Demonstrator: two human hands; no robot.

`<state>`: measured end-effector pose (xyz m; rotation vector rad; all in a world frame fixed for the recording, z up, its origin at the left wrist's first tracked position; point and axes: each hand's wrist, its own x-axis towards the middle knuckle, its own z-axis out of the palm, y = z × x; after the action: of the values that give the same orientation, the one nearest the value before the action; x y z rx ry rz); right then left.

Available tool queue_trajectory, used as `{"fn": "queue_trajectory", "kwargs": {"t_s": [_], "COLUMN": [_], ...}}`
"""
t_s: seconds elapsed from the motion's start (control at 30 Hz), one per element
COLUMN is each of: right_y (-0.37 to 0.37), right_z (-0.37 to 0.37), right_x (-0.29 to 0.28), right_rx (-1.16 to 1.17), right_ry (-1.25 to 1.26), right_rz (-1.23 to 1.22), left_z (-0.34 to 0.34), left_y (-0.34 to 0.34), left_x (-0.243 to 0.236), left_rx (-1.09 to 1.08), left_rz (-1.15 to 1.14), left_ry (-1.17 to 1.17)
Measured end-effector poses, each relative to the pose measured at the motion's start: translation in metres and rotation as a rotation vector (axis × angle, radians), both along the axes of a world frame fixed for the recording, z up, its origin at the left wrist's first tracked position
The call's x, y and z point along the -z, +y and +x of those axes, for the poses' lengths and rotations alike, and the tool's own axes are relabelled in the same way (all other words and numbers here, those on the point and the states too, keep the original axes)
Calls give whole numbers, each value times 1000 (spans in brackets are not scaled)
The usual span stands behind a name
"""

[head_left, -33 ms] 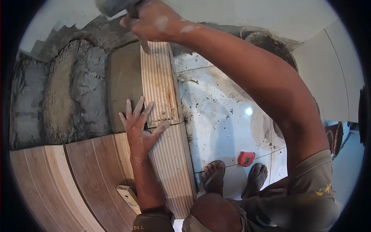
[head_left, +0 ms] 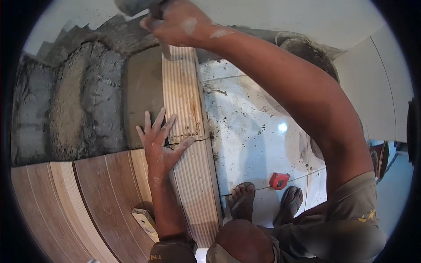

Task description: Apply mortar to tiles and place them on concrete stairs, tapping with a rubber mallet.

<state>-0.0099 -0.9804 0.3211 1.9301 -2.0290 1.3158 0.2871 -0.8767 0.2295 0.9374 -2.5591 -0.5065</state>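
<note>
My right hand (head_left: 180, 27) grips a mallet (head_left: 135, 6) above the far end of the ribbed tiles; its dark head reaches the top edge of the picture, and the handle end sticks out below the fist. My left hand (head_left: 158, 147) lies with fingers spread at the joint between two cream ribbed step tiles. Its thumb touches the far ribbed tile (head_left: 182, 92) near the joint, and its fingertips reach over the tile's left edge. The near ribbed tile (head_left: 196, 188) continues toward me in line. Smooth grey mortar (head_left: 142, 83) borders the far tile.
Rough cement steps (head_left: 70, 105) lie at the left, with wood-look tiled steps (head_left: 94, 188) nearer. A spirit level (head_left: 145, 223) rests there. On the white tiled floor (head_left: 237, 131), dotted with debris, a red tape measure (head_left: 279, 181) sits between my feet. A dark bucket (head_left: 309, 50) stands beyond my right arm.
The picture has shifted very slightly, and the mallet head sits a little further right and lower. My left hand keeps its place on the tiles.
</note>
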Motion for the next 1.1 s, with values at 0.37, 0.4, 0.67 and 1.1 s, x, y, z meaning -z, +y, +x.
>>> {"fn": "queue_trajectory", "kwargs": {"t_s": [0.37,0.4,0.67,1.1], "right_y": [51,55,80,110], "right_z": [19,20,35,52], "right_x": [-30,-31,-34,-27], "right_rx": [-87,-96,-205,-320], "right_ry": [-67,-65,-412,-244], "right_rz": [118,119,62,96], "left_z": [3,2,21,28], "left_y": [-1,-2,-19,-19], "left_x": [-2,-2,-1,2], "left_rx": [-5,-14,54,-2], "left_rz": [33,34,255,83], "left_ry": [-14,-13,287,114]}}
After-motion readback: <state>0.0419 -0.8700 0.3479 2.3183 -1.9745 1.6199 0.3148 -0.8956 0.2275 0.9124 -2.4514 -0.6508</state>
